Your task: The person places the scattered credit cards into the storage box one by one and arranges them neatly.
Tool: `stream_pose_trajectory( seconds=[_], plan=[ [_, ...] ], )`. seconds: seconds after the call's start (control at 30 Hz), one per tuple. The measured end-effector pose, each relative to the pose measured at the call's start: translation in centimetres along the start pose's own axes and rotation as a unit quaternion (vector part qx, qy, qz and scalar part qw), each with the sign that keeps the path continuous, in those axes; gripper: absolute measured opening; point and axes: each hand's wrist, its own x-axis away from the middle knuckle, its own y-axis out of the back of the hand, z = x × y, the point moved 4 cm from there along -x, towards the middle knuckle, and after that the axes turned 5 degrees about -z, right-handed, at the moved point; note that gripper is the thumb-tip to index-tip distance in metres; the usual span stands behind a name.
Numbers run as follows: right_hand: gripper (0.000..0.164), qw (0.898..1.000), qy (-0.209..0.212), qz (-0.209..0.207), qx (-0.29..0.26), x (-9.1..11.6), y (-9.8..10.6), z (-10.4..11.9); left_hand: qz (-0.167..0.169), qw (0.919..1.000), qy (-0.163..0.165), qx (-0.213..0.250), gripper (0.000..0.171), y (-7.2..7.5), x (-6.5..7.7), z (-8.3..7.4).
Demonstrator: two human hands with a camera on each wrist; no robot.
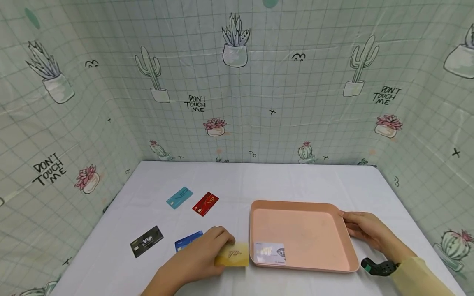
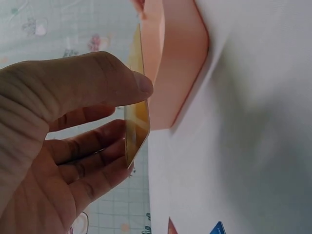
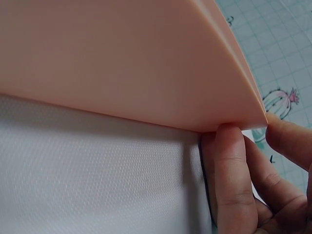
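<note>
- Cards lie left of the pink tray (image 1: 307, 234): black card (image 1: 146, 241), teal card (image 1: 179, 197), blue card (image 1: 185, 242) — partly behind a hand — and red card (image 1: 205, 204).
- Left hand (image 1: 201, 253), just left of the tray, pinches a yellow card (image 1: 237, 257) between thumb and fingers, beside the tray's left rim.
- Bringing that card to the tray seems the step in hand; the next move probably calls for clearing the rim and loosening the pinch — without nudging the white card (image 1: 268, 253).
- White card lies inside the tray's near left corner.
- Right hand (image 1: 364, 228) grips the tray's right edge, one digit at the rim, another fingertip low against the wall.
</note>
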Motion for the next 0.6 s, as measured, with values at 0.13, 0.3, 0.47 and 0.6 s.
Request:
stream_pose_trajectory(
  seconds=[0.13, 0.3, 0.47, 0.6],
  plan=[
    [0.078, 1.0, 0.0, -0.004, 0.009, 0.1, -0.1, 0.1, -0.004, 1.0, -0.002, -0.005, 0.052, 0.1, -0.6, -0.3],
    [0.079, 1.0, 0.0, -0.003, 0.012, 0.1, -0.1, 0.2, -0.012, 0.9998, -0.013, -0.006, 0.051, 0.3, -1.3, -0.5],
    [0.077, 1.0, 0.0, -0.001, 0.001, 0.0, 0.0, 0.2, -0.022, 0.9992, -0.033, -0.006, 0.05, 0.3, -1.8, -0.7],
    [0.077, 1.0, 0.003, 0.006, -0.01, 0.0, -0.1, 0.1, -0.025, 0.9988, -0.041, 0.0, 0.048, 0.3, -2.3, -0.9]
  ],
)
